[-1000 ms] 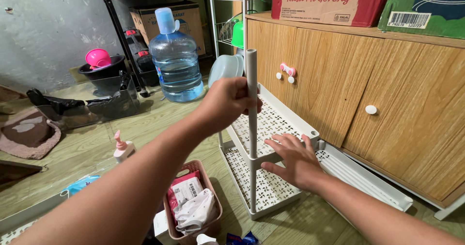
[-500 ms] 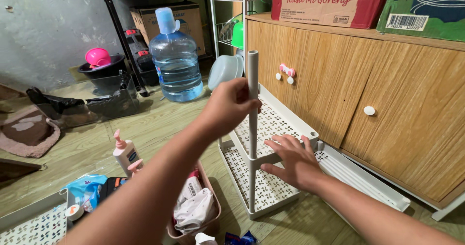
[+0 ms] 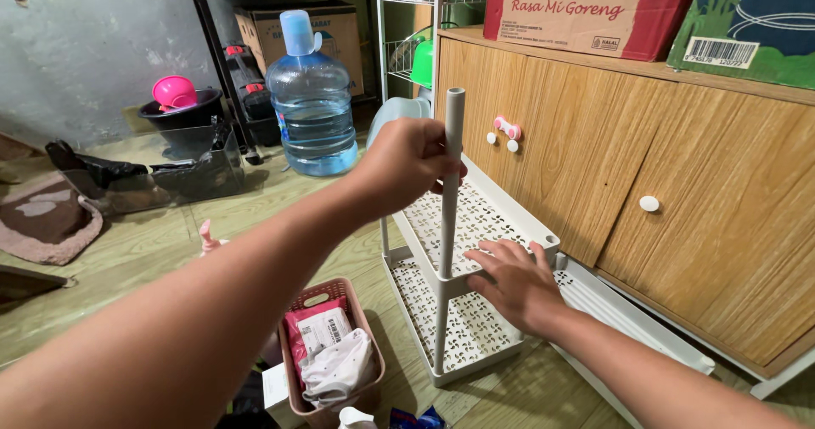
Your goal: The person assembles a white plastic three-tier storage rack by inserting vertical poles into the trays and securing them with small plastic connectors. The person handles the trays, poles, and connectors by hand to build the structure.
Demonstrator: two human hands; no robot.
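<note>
At the far left a brown mat (image 3: 42, 221) lies on the floor, and beyond it a black tub (image 3: 180, 119) carries a pink bowl (image 3: 174, 92). Nearer you, a pink basket (image 3: 335, 357) on the floor holds a packet and a bundle of white cloth. Further back stands a large blue water jug (image 3: 313, 111), upright, in front of a black shelf frame.

Your left hand (image 3: 406, 164) reaches across from the left, and its grip is clamped around the upper part of a grey pole (image 3: 450, 183). The pole stands upright, its lower end passing through the near corner of a white perforated shelf tray (image 3: 475, 221) and down to a second tray (image 3: 463, 327) on the floor below it.

Your right hand (image 3: 514, 280) lies flat on the near right part of the upper tray, fingers spread apart, holding nothing and pressing on the tray just beside the pole's joint.

To the right a third white tray (image 3: 632, 327) leans at the foot of a wooden cabinet (image 3: 679, 149), which bears cardboard boxes (image 3: 586, 9) on top.
</note>
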